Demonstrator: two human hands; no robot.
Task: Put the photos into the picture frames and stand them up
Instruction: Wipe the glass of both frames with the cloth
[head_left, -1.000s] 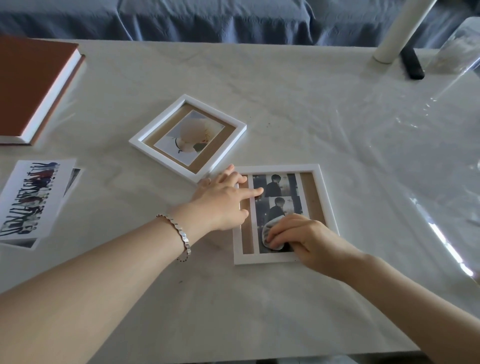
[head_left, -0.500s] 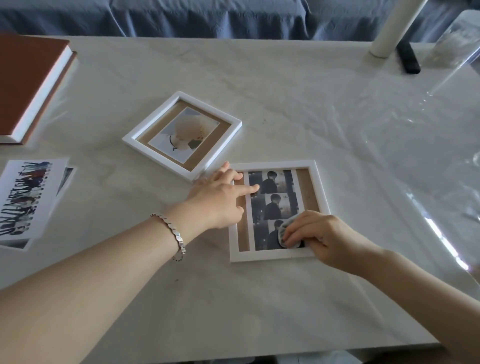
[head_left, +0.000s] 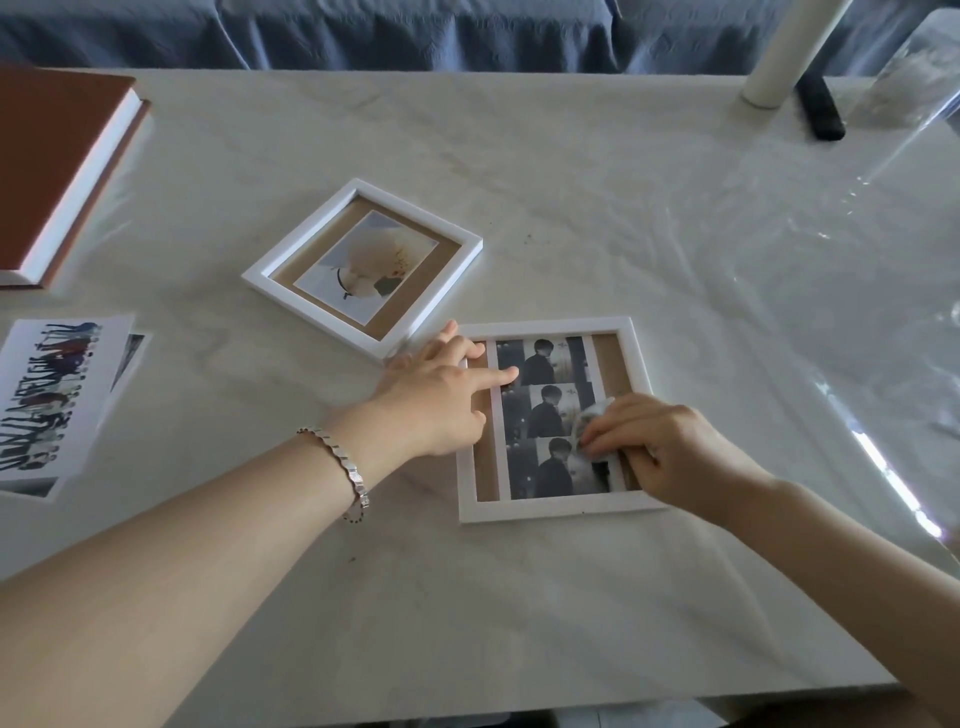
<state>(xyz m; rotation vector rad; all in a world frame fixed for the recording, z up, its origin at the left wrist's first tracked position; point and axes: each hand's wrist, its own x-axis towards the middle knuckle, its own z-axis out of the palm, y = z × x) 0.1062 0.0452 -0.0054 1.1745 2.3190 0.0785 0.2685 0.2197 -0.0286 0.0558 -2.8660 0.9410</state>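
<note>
Two white picture frames lie flat on the table. The near frame (head_left: 550, 510) holds a black-and-white photo strip (head_left: 540, 415) of three stacked pictures. My left hand (head_left: 436, 400) rests on that frame's left edge, its index finger stretched onto the strip. My right hand (head_left: 660, 447) presses a small pale wad (head_left: 589, 421), like a cloth or tissue, on the strip's right side. The far frame (head_left: 363, 265) lies turned at an angle and holds a photo of a white flower (head_left: 369, 265).
Loose photos (head_left: 47, 400) lie at the left edge. A brown book (head_left: 57, 166) sits at the back left. A white post (head_left: 779, 57) and a black object (head_left: 821, 111) stand at the back right. Clear plastic film (head_left: 857, 291) covers the table's right side.
My right hand has slid with the wad from the strip's lower left part toward its right side and a little up. My left hand has stayed on the frame's left edge.
</note>
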